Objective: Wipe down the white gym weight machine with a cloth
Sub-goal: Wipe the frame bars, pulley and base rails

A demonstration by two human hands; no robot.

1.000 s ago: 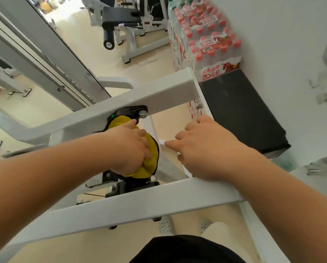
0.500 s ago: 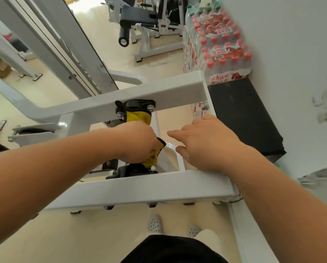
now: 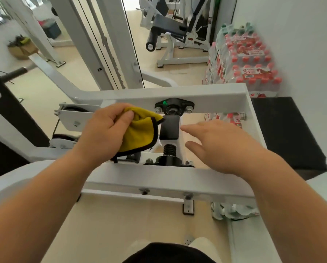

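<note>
The white weight machine frame (image 3: pixel 212 93) fills the middle of the view, with two white cross bars and a black pivot block (image 3: pixel 169 126) between them. My left hand (image 3: pixel 105 131) grips a yellow cloth (image 3: pixel 140 132) with a dark edge, held just left of the black block, between the two bars. My right hand (image 3: pixel 221 146) hovers with fingers stretched out to the right of the block, above the near bar (image 3: pixel 158 179). It holds nothing.
Shrink-wrapped packs of red-capped water bottles (image 3: pixel 246 67) are stacked at the right by the white wall, beside a black pad (image 3: pixel 284 133). Another white machine with a black bench (image 3: pixel 168 27) stands behind. Upright white posts (image 3: pixel 109 44) rise at the back left.
The left hand lifted the cloth up and left off the pivot, now bunched in its grip. The right hand came off the frame and spread its fingers. The view tilted up.
</note>
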